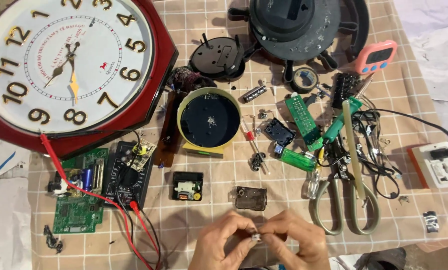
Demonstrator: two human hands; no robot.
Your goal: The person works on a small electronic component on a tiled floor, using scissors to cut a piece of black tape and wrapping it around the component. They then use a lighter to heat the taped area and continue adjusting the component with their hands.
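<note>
My left hand (221,243) and my right hand (295,240) meet at the bottom centre, fingertips pinched together on a tiny pale part (255,237), too small to identify. Just above the hands lies a small brown see-through clock-movement cover (250,198). To its left sits an open black clock movement (187,186) with white and yellow gears showing. A round clock body (209,121) with a cream rim and a dark face stands upright behind them.
A large red octagonal wall clock (71,65) fills the top left. Below it lie a green circuit board (79,192) and a black multimeter (129,175) with red leads. Grey-handled scissors (345,200), a green lighter (299,159), a pink timer (375,56), a white socket (441,165).
</note>
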